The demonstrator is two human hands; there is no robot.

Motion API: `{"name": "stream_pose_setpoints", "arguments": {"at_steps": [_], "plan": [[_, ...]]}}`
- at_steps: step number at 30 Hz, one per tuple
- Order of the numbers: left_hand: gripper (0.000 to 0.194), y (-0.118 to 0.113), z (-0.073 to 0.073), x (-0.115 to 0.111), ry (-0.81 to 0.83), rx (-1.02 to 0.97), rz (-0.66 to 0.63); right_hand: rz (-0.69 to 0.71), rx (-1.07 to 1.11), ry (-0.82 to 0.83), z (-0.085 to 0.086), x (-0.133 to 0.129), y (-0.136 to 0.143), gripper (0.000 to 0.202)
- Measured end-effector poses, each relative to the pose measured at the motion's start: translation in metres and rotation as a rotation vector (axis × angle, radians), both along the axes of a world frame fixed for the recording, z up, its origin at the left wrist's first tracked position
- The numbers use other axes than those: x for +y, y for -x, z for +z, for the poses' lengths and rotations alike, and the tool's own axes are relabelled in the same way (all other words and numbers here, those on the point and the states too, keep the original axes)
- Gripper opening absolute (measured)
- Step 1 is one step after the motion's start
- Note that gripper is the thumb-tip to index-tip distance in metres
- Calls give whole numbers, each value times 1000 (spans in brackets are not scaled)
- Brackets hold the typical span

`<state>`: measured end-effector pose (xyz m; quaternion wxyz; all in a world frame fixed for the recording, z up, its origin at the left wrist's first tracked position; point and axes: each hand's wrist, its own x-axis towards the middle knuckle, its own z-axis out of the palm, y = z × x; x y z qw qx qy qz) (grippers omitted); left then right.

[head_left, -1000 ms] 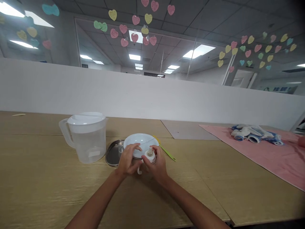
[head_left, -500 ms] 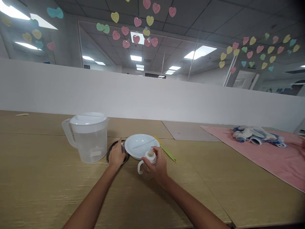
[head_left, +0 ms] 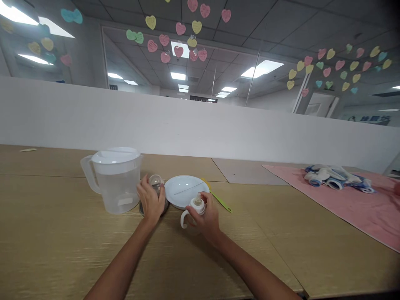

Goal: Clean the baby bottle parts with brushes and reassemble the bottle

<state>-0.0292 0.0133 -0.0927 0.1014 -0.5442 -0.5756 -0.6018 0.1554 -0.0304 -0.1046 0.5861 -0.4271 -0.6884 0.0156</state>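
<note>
In the head view my right hand [head_left: 210, 216] is closed around a baby bottle [head_left: 196, 205] with a clear teat, white collar and white side handle; the bottle is upright. My left hand [head_left: 152, 201] is closed on a clear domed cap [head_left: 156, 179], above a round dark metal dish [head_left: 141, 209] that the hand partly covers. Behind the hands a white plate [head_left: 179, 183] holds a thin straight rod or straw [head_left: 189, 188]. Beside the plate lies a green-and-yellow brush-like tool [head_left: 221, 202], its far end partly hidden by the plate.
A lidded clear plastic pitcher [head_left: 120, 187] stands left of the dish. At the right, a pink cloth [head_left: 337, 204] bears a heap of white-and-blue items [head_left: 339, 178]. The low white wall [head_left: 200, 129] runs along the table's back. A thin pale strip [head_left: 28, 150] lies far left.
My left hand has lifted the clear cap out of the dish and raised it slightly. My right hand and the bottle have stayed in place.
</note>
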Motion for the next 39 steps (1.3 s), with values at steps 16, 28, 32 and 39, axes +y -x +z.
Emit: {"name": "stream_pose_setpoints", "arguments": {"at_steps": [16, 28, 32, 39], "plan": [[34, -43, -4, -28, -479, 355, -720, -25, 41, 35, -3, -3, 1, 48], [34, -46, -5, -34, -310, 368, -862, -84, -162, -178, -2, -7, 2, 61], [34, -46, -5, -35, -297, 399, -829, -33, -211, -233, 1, -8, 0, 54], [30, -52, -9, -37, -264, 343, -783, 35, -146, -148, 2, -9, 1, 41]]}}
